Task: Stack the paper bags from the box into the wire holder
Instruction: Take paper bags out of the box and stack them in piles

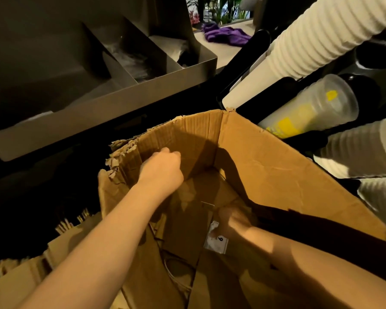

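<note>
An open brown cardboard box [276, 175] fills the middle of the view; its left wall is torn and ragged. My left hand [163, 166] curls over that torn wall from inside and grips it. My right hand [234, 219] is low in the box, in shadow and blurred, so its grip is unclear. Flat brown paper bags [178, 259] with cord handles lie on the box floor. More brown paper bags [60, 244] stand outside the box at the lower left, handles up. I cannot make out a wire holder.
A small white plastic pouch [216, 239] lies in the box beside my right hand. Stacks of white ribbed cups [316, 41] and clear plastic cups [321, 108] jut out at the right. A steel divided bin [143, 92] sits above the box, with a purple cloth [225, 34] behind.
</note>
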{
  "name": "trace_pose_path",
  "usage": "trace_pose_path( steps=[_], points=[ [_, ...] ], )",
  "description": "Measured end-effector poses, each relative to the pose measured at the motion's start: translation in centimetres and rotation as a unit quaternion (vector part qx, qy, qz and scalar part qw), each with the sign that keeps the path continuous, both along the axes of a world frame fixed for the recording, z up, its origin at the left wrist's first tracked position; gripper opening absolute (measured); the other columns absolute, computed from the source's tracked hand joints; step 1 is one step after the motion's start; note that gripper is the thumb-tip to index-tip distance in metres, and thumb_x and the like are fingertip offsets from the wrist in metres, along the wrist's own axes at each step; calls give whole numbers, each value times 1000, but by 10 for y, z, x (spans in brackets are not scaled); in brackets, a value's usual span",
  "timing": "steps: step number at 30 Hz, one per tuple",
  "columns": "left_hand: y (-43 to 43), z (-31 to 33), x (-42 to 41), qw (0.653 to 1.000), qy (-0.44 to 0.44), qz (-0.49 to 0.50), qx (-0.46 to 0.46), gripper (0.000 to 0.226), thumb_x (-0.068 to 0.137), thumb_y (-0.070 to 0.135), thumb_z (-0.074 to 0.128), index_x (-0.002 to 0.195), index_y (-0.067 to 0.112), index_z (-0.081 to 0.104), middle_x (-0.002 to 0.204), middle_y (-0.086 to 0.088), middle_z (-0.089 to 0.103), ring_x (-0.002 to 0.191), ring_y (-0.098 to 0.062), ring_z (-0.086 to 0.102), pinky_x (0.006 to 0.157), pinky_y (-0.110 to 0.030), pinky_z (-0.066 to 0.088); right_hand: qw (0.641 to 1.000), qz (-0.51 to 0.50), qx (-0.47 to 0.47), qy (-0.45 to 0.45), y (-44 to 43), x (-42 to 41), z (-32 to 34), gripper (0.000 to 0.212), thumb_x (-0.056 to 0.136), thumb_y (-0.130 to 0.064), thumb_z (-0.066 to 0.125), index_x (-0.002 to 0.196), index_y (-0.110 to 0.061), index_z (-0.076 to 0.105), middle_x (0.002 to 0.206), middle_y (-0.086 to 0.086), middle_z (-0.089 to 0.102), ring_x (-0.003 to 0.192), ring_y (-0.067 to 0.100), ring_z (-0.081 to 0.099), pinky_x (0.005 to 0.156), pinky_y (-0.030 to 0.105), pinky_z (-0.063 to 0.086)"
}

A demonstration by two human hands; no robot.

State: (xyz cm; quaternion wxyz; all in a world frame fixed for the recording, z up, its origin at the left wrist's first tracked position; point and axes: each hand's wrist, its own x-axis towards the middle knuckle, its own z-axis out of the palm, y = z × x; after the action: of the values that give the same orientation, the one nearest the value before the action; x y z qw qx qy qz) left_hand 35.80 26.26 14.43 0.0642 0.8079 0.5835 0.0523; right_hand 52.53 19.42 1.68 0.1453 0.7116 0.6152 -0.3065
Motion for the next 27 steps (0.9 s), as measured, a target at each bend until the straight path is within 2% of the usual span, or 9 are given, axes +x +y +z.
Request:
trace_pose_path(
  steps=[4, 10, 12, 14, 17, 20, 22, 24, 27],
  points=[
    [-1, 1, 0, 1000, -2, -8, 0, 32, 90, 15, 45, 120, 17, 56, 117, -6, 53, 100, -24, 56, 81, -39, 54, 999, 6, 45, -20, 3, -1, 8, 64, 84, -46, 63, 135, -12, 45, 150, 11, 24, 140, 33, 17, 110, 44, 31],
    [-4, 1, -1, 1000, 13, -16, 5, 30, 91, 16, 45, 118, 17, 57, 111, -5, 56, 97, -23, 56, 80, -38, 53, 1000, 12, 14, -23, -2, 0, 11, 55, 79, -53, 64, 121, -19, 54, 136, 8, 43, 130, 28, 35, 103, 40, 36],
    [-5, 0, -1, 1000, 26, -18, -3, 30, 91, 16, 45, 118, 17, 56, 112, -6, 56, 98, -24, 56, 80, -39, 53, 1000, -2, 3, 5, -5, 4, 11, 42, 78, -50, 67, 105, -20, 59, 107, 2, 57, 105, 19, 53, 81, 27, 47],
    [-4, -1, -2, 999, 42, -25, -23, 29, 91, 16, 45, 119, 18, 55, 112, -5, 56, 99, -24, 57, 79, -38, 53, 996, -52, -1, 75, -5, 5, 13, 38, 77, -40, 73, 105, -17, 60, 84, -7, 54, 85, 14, 55, 58, 18, 42],
    [-2, -6, -2, 995, 54, -59, -64, 33, 92, 20, 47, 124, 21, 54, 121, -4, 55, 107, -24, 56, 85, -39, 52, 995, -55, 34, 79, 0, 5, 34, 46, 89, -24, 64, 131, -16, 49, 118, 5, 59, 102, 21, 59, 77, 28, 52],
    [-3, -4, 2, 982, 18, -141, -123, 45, 91, 38, 55, 133, 26, 48, 129, -1, 53, 117, -21, 51, 95, -37, 46, 991, 83, 103, 26, 5, -2, 80, 27, 95, -7, 46, 108, -30, 53, 104, 2, 56, 81, 14, 55, 65, 25, 46],
    [-6, -1, 6, 971, 8, -177, -158, 51, 86, 45, 61, 131, 25, 50, 124, 0, 56, 113, -19, 53, 94, -35, 45, 960, 191, 201, -46, 6, -8, 106, 29, 92, -6, 46, 116, -21, 53, 113, 2, 55, 104, 20, 53, 81, 30, 43],
    [-7, -1, 8, 965, 24, -186, -183, 41, 84, 42, 63, 118, 21, 57, 112, 0, 61, 101, -18, 56, 87, -34, 47, 899, 280, 323, -95, 6, -11, 115, 41, 88, -7, 53, 127, -18, 50, 120, 1, 56, 117, 21, 48, 94, 34, 37],
    [-9, 3, 7, 967, 28, -158, -200, 12, 86, 17, 56, 96, 13, 61, 93, -6, 63, 84, -20, 59, 76, -37, 52, 813, 340, 459, -110, 7, -9, 111, 41, 69, -1, 67, 108, -15, 63, 104, 3, 64, 101, 25, 57, 92, 38, 33]
  ],
)
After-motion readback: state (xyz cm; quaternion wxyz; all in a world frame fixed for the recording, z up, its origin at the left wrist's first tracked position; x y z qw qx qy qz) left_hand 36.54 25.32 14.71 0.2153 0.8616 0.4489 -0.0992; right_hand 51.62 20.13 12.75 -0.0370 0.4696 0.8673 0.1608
